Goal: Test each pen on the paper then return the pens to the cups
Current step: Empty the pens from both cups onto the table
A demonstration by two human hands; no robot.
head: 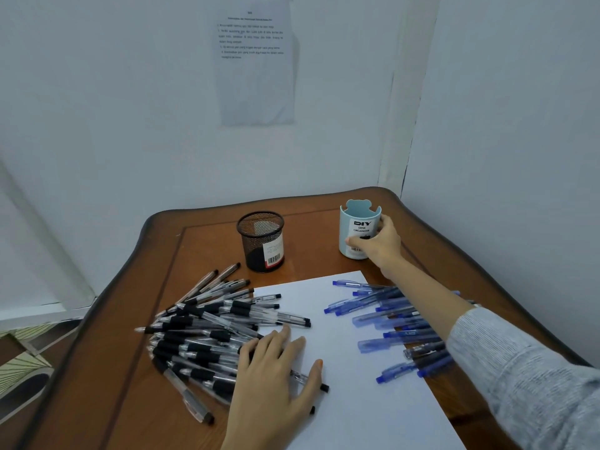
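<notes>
The right hand grips the pale blue plastic cup on the brown wooden worktop, near the black wire-mesh cup. The left hand rests flat over clear pens with black grips at the edge of the white sheet of paper. The blue pens lie along its right edge.

dim, bluish even light, soft shadows, wide-angle bending at edges

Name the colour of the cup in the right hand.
The cup is pale blue with black lettering; head view shows it best.
</notes>
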